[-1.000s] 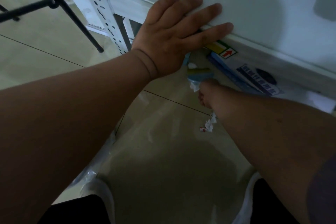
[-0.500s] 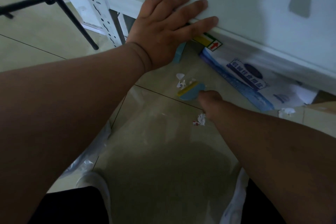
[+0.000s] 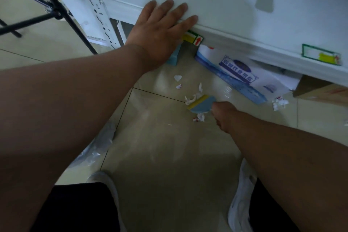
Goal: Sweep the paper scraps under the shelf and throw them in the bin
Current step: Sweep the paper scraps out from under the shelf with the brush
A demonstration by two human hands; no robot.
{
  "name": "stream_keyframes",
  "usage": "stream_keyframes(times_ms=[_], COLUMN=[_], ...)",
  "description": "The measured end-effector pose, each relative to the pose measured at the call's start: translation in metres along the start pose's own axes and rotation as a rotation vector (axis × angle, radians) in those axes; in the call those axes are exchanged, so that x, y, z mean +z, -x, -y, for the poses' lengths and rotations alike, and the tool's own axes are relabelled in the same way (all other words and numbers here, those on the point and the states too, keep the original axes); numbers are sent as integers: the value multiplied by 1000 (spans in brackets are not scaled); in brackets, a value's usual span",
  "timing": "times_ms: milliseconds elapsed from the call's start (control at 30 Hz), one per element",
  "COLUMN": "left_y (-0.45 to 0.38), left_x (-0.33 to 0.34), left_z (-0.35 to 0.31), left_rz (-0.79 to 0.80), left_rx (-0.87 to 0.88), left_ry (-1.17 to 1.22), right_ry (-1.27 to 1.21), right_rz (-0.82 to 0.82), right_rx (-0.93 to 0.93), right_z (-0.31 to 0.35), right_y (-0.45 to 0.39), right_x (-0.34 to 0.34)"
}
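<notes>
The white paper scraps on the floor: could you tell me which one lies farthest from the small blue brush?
The crumpled white scrap at the far right, beside the cardboard box; the others cluster around the brush.

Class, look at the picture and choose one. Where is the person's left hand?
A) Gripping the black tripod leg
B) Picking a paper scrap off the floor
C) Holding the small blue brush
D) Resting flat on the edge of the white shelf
D: the left hand lies with straight fingers on the front edge of the white shelf, while the right hand holds the small blue brush down among the paper scraps.
</notes>
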State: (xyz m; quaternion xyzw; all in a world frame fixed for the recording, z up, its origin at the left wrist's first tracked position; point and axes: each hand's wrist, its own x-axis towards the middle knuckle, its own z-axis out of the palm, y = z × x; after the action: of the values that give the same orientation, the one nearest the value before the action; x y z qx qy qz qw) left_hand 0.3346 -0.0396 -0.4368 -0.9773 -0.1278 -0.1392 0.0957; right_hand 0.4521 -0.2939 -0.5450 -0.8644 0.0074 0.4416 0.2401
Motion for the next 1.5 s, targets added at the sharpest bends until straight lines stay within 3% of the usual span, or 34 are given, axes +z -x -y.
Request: stream_keyframes(times_ms=[133,333,533,633,800,900,1033,1167,1300,1500], left_y=[5,4,-2,-7,-14,-15,-11,-14,-14,-15], left_x=[-6,10,43,55,63,62,55,57,63,69], left_z=[-13,-8,-2,-5,-8,-10,-12,-12,-15,-15], left_rz=[0,-86,-348,-525,-658,-674,-613,-622,-636,-607], left_rx=[-12,74,76,75,58,56,65,48,26,-1], left_ry=[20,-5,-108,-124,-87,-63,-8,-32,-55,-56], right_ry=[-31,-131,-184,-133,-1,27,30,47,46,-133], right_rz=[-59,32,156,130,127,132,118,116,84,50], right_rx=[27,36,50,4,-82,-130,49,-11,89,102], right_z=[-8,4,45,60,67,69,61,39,12,-19], right_y=[2,-5,-33,-49,-78,-92,-107,-106,-110,-103], right_x=[-4,10,37,47,54,56,51,31,8,-24])
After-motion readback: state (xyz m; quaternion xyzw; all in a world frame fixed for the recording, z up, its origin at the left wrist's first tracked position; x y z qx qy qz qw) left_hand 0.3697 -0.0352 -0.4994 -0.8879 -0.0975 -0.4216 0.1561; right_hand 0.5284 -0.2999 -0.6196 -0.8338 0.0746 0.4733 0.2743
